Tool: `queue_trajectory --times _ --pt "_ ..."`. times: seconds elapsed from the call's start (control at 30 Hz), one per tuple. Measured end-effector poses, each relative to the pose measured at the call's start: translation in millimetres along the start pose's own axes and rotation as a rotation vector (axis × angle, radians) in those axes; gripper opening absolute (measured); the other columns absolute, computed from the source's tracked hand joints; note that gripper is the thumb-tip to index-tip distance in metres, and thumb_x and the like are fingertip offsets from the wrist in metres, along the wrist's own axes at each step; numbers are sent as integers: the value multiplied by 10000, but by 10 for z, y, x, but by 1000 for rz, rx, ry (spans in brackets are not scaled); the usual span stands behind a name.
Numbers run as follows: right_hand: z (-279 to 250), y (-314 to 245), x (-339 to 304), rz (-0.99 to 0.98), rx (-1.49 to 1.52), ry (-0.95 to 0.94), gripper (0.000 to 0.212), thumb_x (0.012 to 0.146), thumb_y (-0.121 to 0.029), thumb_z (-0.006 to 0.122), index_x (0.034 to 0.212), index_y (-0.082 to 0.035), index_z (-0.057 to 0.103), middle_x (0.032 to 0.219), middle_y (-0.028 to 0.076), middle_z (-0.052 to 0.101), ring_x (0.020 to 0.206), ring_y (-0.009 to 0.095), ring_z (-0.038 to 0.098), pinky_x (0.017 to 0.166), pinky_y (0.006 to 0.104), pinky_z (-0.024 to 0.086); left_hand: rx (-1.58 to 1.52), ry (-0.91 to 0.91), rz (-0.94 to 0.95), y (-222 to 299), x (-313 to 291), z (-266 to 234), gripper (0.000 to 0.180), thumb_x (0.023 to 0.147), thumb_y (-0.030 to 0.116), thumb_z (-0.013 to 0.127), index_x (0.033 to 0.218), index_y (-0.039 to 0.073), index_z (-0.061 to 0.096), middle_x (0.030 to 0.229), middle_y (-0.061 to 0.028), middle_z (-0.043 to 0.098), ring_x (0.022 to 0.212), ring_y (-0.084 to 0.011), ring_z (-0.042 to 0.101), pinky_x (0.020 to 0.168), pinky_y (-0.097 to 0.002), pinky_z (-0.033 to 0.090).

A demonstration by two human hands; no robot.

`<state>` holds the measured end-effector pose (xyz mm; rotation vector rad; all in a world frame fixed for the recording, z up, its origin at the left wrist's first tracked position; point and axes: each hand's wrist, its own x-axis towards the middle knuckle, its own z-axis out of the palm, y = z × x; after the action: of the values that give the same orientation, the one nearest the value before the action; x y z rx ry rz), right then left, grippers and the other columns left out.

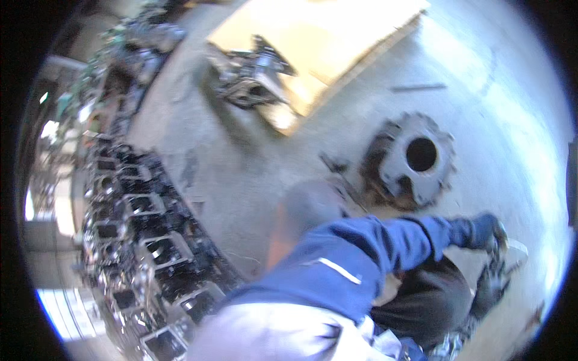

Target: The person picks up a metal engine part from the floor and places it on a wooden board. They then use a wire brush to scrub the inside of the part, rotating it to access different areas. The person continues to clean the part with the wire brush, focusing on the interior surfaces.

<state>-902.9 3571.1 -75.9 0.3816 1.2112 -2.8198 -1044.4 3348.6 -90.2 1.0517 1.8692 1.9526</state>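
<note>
- Head view, toward four o'clock: left hand (480, 232), apparently gloved, fingers bent; right hand (491, 289) just below. Too blurred to tell either grip, spread or pinching.
- Just beside the left hand, half past three: pale flat piece (516, 248).
- Possible trouble: nipped fingers, from hands crowding close; a dropped piece, from bulky gloves.
- Farther off, toward three: round metal casing (397, 161); at twelve, yellow sheet (325, 36).
</note>
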Motion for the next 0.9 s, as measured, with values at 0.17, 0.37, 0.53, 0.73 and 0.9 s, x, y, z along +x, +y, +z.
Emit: queue_trajectory --times 0.17,0.37,0.53,0.73,0.9 --pt "-217 -481 136 -97 260 478 924 1033 -506 554 1678 43 186 1763 256 164 1626 398 193 1313 544 217 18 -285 -12 145 -140 -12 317 785 7 736 1059 138 830 979 -100 820 853 -238 788 766 -382 616" --pt "-1209 -1763 852 282 91 -396 566 1111 -288 598 1581 3 475 1548 179 581 1129 141 647 940 312 579 476 -477 22 136 -436 32 345 792 187 802 1129 257 827 1072 -51 818 971 -315 772 885 -451 592" --pt "-359 -2076 703 -781 -1829 -107 419 1142 -287 508 1498 -94 619 1524 97 614 755 55 552 659 220 482 133 -310 71 156 149 -582 586 834 436 836 1364 223 708 1362 -167 702 1229 -375 664 1084 -491 492" --pt "1325 -2022 647 -226 -1578 -28 384 1092 -344 609 1355 -77 688 1117 21 752 556 23 450 508 213 375 -1038 278 170 1073 1331 -951 567 1039 391 677 1541 186 511 1473 -169 590 1264 -394 639 913 -558 622" --pt "1799 -1415 40 -23 -1816 -5 191 1025 -191 694 1164 -76 755 894 5 748 620 60 565 558 257 455 -1080 374 -72 1229 740 -845 543 1092 370 526 1453 -36 517 1259 -280 699 1014 -414 768 837 -480 679"
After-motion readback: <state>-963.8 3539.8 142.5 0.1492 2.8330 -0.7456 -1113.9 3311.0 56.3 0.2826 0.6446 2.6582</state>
